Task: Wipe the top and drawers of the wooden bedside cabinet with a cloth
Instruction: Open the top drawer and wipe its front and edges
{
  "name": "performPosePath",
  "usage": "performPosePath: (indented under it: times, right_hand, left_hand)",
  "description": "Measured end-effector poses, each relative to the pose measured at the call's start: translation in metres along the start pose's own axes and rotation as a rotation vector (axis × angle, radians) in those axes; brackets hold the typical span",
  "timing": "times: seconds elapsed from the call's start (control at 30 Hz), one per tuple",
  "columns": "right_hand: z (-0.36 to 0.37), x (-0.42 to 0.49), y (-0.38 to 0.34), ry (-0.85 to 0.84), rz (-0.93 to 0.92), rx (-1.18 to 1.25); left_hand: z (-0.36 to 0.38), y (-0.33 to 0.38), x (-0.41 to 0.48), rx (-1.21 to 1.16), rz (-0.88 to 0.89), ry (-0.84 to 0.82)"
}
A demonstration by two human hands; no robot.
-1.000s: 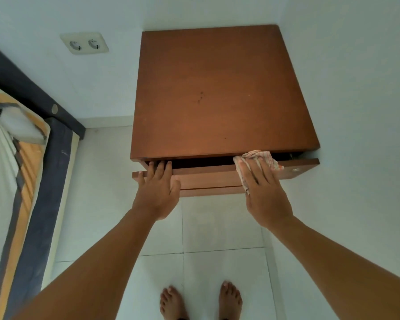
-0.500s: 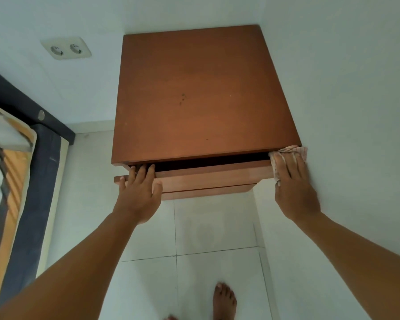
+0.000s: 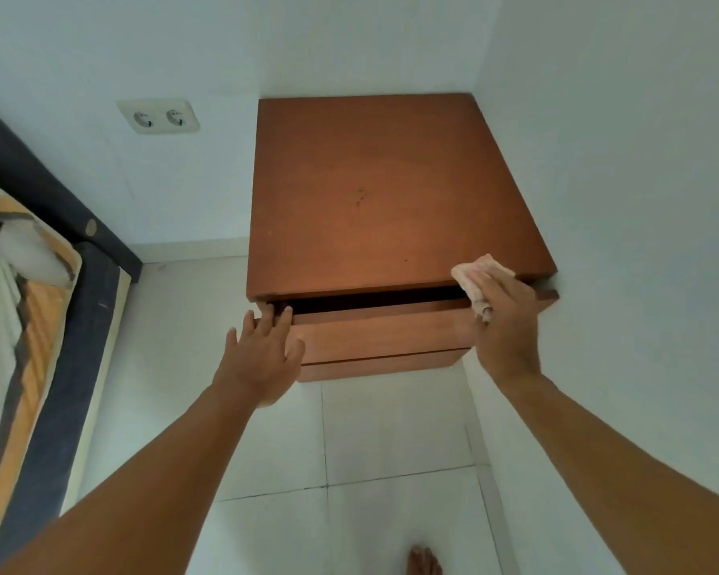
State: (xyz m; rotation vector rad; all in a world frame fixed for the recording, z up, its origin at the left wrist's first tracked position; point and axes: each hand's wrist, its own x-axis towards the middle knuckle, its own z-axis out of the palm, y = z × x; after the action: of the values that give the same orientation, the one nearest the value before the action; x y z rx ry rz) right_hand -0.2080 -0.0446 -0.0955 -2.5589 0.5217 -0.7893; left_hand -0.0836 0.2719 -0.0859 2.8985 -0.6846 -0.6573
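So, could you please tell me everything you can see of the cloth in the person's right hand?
The cloth is a small, crumpled rag, pale cream with a faint pinkish pattern, and looks like soft woven fabric. It is bunched under the fingers of the right hand, which presses it against the top edge of the slightly open upper drawer, near the cabinet's front right corner. One puffed end sticks out beyond the fingertips, over the cabinet top's front edge; a small end shows beside the thumb. The rest is hidden by the hand.
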Motion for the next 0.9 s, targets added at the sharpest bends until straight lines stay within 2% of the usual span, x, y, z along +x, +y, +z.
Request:
performPosePath:
  times: [0.13, 0.27, 0.7, 0.9]
  right_hand:
    - [0.048, -0.027, -0.077, -0.229, -0.261, -0.029]
    - [0.083, -0.043, -0.077, -0.261, -0.297, -0.166]
    - [0.094, -0.036, 0.036, 0.279, -0.361, -0.207]
    - [0.100, -0.027, 0.077, 0.416, -0.352, -0.224]
  left_hand:
    - [0.012, -0.015, -0.006, 0.028, 0.058, 0.093]
    - [0.029, -0.023, -0.005, 0.003, 0.097, 0.206]
    - [0.097, -0.034, 0.026, -0.030, 0.186, 0.837]
    - [0.113, -0.036, 0.045, 0.008, 0.205, 1.056]
